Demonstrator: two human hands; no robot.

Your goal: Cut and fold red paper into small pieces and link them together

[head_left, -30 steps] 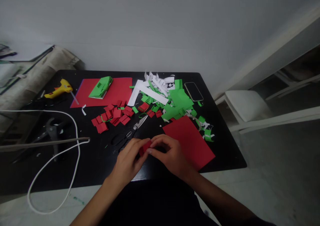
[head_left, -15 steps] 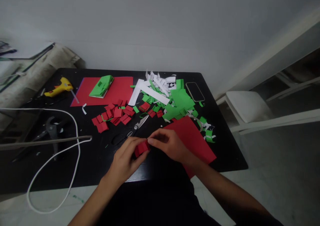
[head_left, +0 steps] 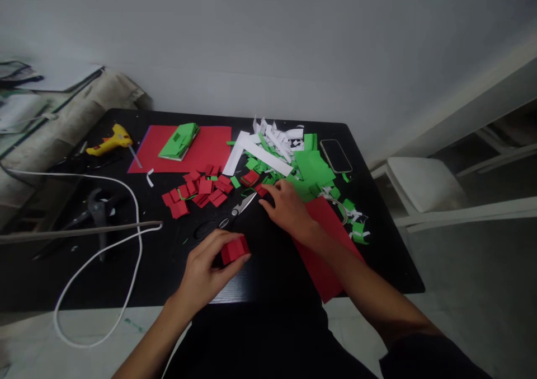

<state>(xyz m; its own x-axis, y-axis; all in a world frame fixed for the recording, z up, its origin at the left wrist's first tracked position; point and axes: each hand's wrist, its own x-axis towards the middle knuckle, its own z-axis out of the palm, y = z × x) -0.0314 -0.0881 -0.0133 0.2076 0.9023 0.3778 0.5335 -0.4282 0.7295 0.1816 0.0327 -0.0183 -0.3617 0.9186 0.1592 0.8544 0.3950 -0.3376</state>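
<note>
1. Seen from above: a black rectangular bench (head_left: 126, 278) strewn with cut paper.
2. Left hand (head_left: 207, 270) near the front edge, grip closed around a small stack of folded red paper squares (head_left: 235, 249), pinched between thumb and fingers just above the bench.
3. Right hand (head_left: 287, 208) stretched forward, palm down, fingers loosely spread and holding nothing, fingertips touching a loose red paper piece (head_left: 260, 189) at the edge of a heap of green and white paper scraps (head_left: 289, 155).
4. Black-handled steel scissors (head_left: 224, 221) lying flat between the two hands.
5. Scattered pile of red paper squares (head_left: 195, 191) behind the scissors.
6. Large red paper sheet (head_left: 325, 256) under the right forearm.
7. Yellow glue gun (head_left: 109, 141) at far left; dark smartphone (head_left: 335, 155) at far right.
</note>
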